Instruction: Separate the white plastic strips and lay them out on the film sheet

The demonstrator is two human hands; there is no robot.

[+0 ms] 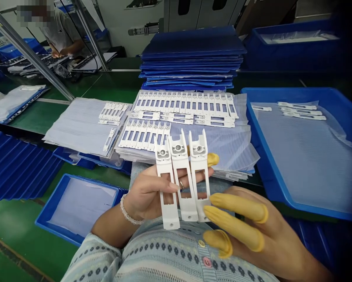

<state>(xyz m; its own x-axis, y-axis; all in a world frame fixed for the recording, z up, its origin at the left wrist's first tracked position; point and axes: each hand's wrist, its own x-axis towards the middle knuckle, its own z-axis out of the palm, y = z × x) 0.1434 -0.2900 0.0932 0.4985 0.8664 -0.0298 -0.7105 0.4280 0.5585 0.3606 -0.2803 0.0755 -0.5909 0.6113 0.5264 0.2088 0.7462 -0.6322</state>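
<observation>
My left hand [151,194] is closed on three long white plastic frame parts [182,176], held upright side by side in a fan. My right hand [246,225], with yellow finger cots on its fingers, touches the lower end of the rightmost part with its fingers stretched out. Behind the hands, rows of the same white parts [184,103] lie on a stack of clear sheets [229,145] on the green bench.
A large blue tray [282,188] at right holds a clear liner and a few white parts [301,110]. A stack of blue sheets [190,58] stands behind. A smaller blue tray [76,205] sits lower left. Another person [61,35] works at far left.
</observation>
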